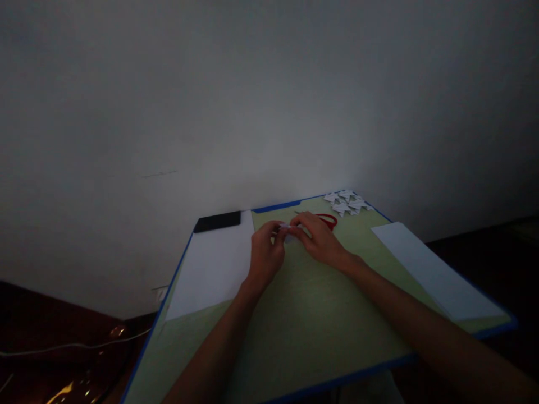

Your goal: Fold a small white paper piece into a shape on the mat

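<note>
Above the middle of the green table (pixel 311 314), a small piece of folded white paper (pixel 288 238) is pinched between both hands. My left hand (pixel 266 249) grips its left side, fingers closed. From the right, my right hand (pixel 319 238) pinches the other side between thumb and fingers. The fingers cover much of the paper, so its exact shape is hard to make out. Just behind my right hand lies a pair of scissors (pixel 330 220) with red handles, partly hidden by that hand.
Several folded white paper figures (pixel 347 203) lie at the back right corner. A white sheet (pixel 206 269) is on the left, with a flat black object (pixel 218 221) on its far end. White paper strips (pixel 438 272) lie along the right edge. A wall (pixel 269 112) stands behind the table.
</note>
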Tool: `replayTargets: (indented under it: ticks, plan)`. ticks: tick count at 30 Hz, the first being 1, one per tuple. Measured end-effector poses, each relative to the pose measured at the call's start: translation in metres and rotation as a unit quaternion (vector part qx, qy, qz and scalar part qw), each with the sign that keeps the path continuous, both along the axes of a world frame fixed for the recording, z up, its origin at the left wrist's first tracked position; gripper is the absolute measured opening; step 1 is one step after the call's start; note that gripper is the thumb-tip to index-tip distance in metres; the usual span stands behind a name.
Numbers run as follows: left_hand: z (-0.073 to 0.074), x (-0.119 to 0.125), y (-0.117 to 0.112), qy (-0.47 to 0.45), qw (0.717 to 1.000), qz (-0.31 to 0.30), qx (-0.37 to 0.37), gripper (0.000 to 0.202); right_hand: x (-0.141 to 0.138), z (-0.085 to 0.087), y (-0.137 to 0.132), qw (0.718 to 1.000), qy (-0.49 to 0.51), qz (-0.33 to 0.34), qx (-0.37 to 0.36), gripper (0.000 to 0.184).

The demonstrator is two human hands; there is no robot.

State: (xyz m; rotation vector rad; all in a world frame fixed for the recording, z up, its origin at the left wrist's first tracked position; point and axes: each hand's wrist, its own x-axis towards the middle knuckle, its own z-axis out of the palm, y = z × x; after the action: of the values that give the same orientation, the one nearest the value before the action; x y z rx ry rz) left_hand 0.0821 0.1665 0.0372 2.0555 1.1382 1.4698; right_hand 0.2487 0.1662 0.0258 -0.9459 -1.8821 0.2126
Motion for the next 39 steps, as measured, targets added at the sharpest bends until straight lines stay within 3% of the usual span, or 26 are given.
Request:
replayTargets:
  ticks: [11,15,22,30,35,39]
  plan:
    - [0.005,-0.001,-0.002,-0.050,0.998,-0.004,-0.044,0.006,0.005,0.012,-0.002,0.998,0.042,0.012,-0.040,0.028]
    - [0.003,-0.003,0.001,-0.057,0.996,-0.035,-0.058,0.003,0.008,0.011,0.000,0.998,0.032,0.029,-0.052,0.030]
    - [0.000,-0.005,0.006,-0.083,0.991,-0.073,-0.080,0.004,0.011,0.007,0.004,0.999,0.008,0.011,-0.037,0.037]
    - [0.008,-0.011,0.008,-0.154,0.973,-0.105,-0.137,0.015,0.006,0.012,-0.001,1.000,0.023,0.005,-0.008,0.046]
    - [0.012,-0.010,0.007,-0.213,0.950,-0.143,-0.178,0.026,0.006,0.008,0.001,0.996,0.061,0.020,-0.067,0.045]
    - [0.011,-0.009,0.007,-0.188,0.955,-0.146,-0.179,0.022,0.007,0.006,0.004,0.987,0.082,0.062,-0.121,0.047]
